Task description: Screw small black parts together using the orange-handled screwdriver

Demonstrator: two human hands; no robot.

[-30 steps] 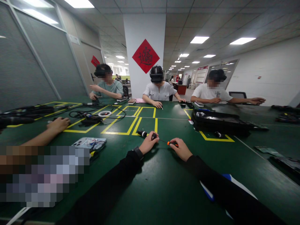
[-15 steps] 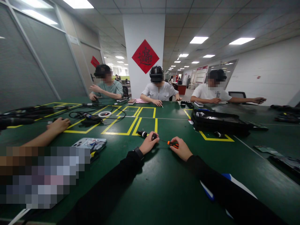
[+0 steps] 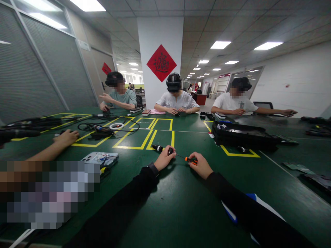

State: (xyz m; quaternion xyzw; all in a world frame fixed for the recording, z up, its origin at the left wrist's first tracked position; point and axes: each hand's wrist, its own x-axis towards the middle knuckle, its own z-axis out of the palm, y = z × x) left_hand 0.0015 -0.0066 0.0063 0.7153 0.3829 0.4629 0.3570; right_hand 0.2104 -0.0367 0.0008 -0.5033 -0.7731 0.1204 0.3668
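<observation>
screwdriver, gripped in my right hand, pointed toward ten o'clock at the dark part i held in my left hand.

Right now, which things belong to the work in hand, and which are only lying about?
Seemingly in use:
orange screwdriver in right hand
small dark part in left hand

Apparently lying about:
black-and-white cylinder
white ring
black tray

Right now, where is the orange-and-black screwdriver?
In the head view, the orange-and-black screwdriver is in the right hand, its shaft pointing left to the small dark part in the left hand.
</observation>
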